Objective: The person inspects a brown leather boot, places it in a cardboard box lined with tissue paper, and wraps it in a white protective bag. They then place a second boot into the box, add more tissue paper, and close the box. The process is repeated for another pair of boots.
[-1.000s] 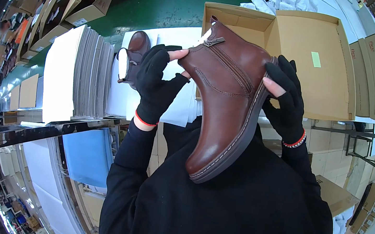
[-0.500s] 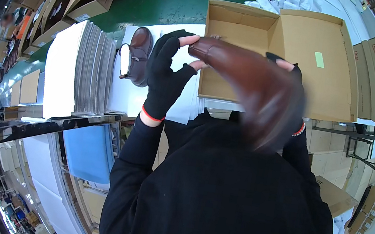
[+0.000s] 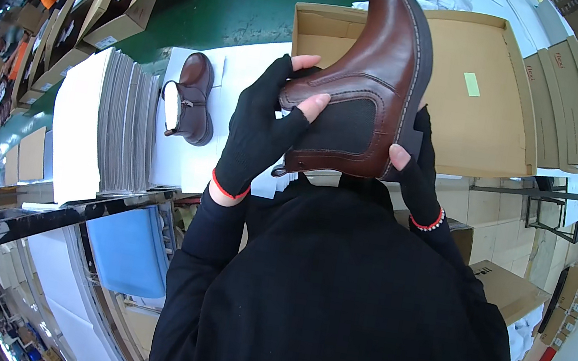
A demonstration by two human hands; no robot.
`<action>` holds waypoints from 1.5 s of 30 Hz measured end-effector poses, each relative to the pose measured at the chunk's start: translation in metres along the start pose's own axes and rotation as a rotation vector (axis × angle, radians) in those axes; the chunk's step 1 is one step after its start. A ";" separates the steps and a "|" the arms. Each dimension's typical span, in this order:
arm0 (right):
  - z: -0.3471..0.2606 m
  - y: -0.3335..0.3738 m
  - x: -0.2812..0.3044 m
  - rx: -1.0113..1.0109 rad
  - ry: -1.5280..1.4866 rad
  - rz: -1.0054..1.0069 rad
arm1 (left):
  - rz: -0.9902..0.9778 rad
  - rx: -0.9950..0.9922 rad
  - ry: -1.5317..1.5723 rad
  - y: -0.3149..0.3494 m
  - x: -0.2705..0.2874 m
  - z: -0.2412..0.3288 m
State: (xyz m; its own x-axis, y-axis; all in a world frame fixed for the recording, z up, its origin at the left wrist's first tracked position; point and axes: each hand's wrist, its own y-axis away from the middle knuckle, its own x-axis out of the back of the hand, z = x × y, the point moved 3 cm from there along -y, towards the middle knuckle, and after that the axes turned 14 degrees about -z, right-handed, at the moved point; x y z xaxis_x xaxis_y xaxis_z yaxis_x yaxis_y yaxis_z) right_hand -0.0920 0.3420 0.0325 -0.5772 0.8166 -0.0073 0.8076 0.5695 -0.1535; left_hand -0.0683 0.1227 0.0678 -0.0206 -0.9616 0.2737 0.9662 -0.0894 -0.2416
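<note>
The black-gloved left hand (image 3: 262, 118) and right hand (image 3: 418, 159) grip a brown leather ankle boot (image 3: 375, 81) by shaft and heel, above the near edge of an open tan cardboard box (image 3: 493, 136); seemingly inspection, any turn needing both.

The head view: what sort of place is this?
Probably a footwear packing area, perhaps in a factory or warehouse: a brown boot is held near an open cardboard box, another boot lies to the left, and cartons stand in a row at the right.

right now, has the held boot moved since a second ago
Yes: the held boot has swung upward in view; its toe, formerly below the open cardboard box, now overlaps the box's far edge.
</note>
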 end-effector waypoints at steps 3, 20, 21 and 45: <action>0.004 0.002 0.004 -0.030 -0.028 -0.007 | -0.056 0.014 0.021 0.002 0.005 -0.003; 0.019 0.011 -0.003 -0.144 -0.355 -0.254 | -0.128 -0.131 -0.648 -0.015 -0.002 0.023; 0.020 0.011 -0.004 -0.151 -0.378 -0.257 | -0.138 -0.106 -0.645 -0.014 0.001 0.022; 0.046 0.022 0.000 -0.279 -0.668 -0.220 | -0.255 0.079 -0.137 -0.012 0.014 -0.050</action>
State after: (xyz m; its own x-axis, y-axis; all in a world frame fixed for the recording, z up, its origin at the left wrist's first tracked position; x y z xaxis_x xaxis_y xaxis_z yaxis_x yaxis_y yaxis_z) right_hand -0.0797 0.3498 -0.0166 -0.6077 0.5009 -0.6163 0.6148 0.7880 0.0342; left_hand -0.0932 0.0979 0.0284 -0.2356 -0.8664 0.4403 0.9514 -0.2980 -0.0773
